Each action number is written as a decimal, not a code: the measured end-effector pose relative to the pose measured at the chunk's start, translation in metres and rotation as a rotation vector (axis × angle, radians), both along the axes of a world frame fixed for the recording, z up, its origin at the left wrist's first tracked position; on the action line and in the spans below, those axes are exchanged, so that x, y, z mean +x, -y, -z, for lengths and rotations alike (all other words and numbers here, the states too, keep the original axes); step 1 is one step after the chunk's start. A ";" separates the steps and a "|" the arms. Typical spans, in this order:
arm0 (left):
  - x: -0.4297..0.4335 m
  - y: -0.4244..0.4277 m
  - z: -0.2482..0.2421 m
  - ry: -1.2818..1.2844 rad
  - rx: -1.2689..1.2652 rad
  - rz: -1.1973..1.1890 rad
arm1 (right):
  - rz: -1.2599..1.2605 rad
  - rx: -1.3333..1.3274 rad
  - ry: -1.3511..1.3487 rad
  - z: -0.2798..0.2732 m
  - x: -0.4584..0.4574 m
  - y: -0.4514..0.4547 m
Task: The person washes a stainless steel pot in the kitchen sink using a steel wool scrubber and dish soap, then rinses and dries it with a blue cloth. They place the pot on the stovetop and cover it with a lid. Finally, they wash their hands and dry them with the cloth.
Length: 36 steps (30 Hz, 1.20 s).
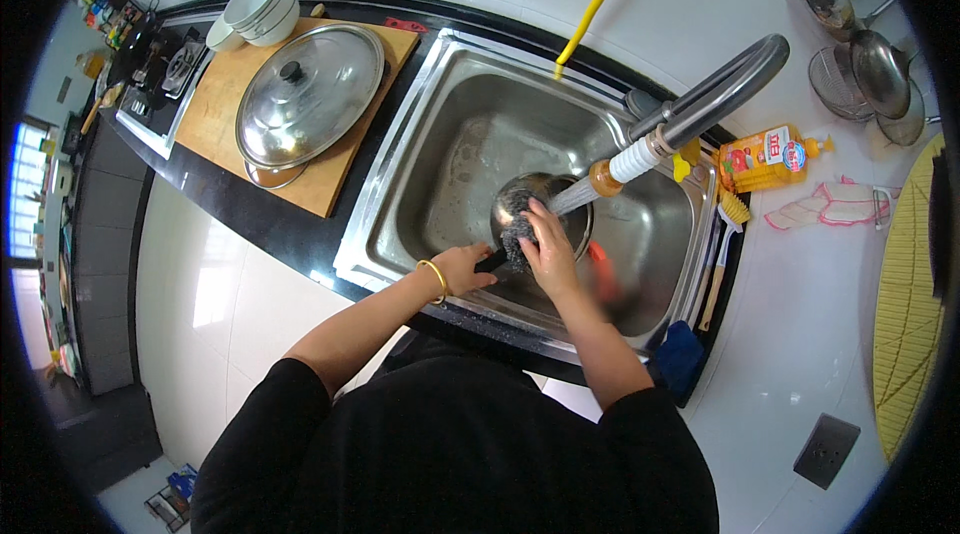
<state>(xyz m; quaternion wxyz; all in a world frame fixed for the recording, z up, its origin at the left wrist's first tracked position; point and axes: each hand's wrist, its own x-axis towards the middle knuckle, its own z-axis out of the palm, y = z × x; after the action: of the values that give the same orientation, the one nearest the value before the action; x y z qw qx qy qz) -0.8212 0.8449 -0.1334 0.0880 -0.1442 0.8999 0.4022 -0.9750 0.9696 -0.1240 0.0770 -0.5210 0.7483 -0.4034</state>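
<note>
A small round metal pan with a black handle is held tilted in the stainless steel sink. My left hand, with a gold bangle at the wrist, grips that handle. In my right hand is a steel wool scourer, pressed against the pan's outer side. Water streams from the faucet's hose nozzle beside my right fingers. Something orange-red, blurred, lies in the sink just right of my right wrist. The pan's far side is partly hidden by the water and my fingers.
Left of the sink, a wooden cutting board carries a domed metal lid and stacked bowls. Along the right edge are a dish soap bottle, a yellow-bristled brush and a blue cloth. Ladles and a strainer hang at the upper right.
</note>
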 end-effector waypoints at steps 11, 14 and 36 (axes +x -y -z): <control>0.004 0.001 -0.008 0.383 0.748 -0.305 | -0.276 0.527 0.187 0.040 -0.005 -0.031; 0.002 0.006 -0.009 0.364 0.645 -0.236 | -0.377 0.605 -0.159 0.038 -0.034 -0.042; -0.023 0.004 -0.010 0.453 0.033 -0.224 | 0.102 0.276 -0.338 0.009 0.009 0.005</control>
<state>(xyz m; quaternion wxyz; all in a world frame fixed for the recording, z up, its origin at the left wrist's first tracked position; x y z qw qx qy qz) -0.8446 0.8406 -0.1235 0.2445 -0.3279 0.8289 0.3816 -0.9665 0.9644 -0.1335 0.0002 -0.5272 0.8240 -0.2076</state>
